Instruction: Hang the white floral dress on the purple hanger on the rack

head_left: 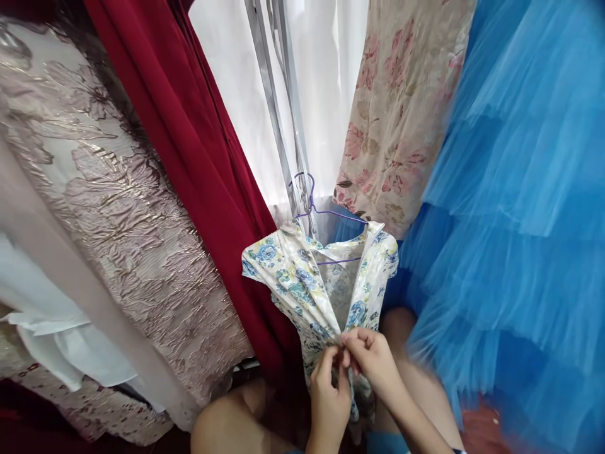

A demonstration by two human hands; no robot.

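A white dress with blue and yellow-green flowers hangs on a thin purple hanger, its neckline open in a deep V. At the bottom of that V, my left hand pinches the front edge of the fabric. My right hand meets it there, fingertips pressed together on the other edge. Whatever small fastening may lie between the fingertips is hidden. Below my hands, the lower part of the dress drops down between my bare knees.
Grey ribbons hang down to the hanger in front of a white curtain-like cloth. Dark red fabric and a pink metallic brocade garment hang at left. A beige floral garment and blue tiered tulle hang at right.
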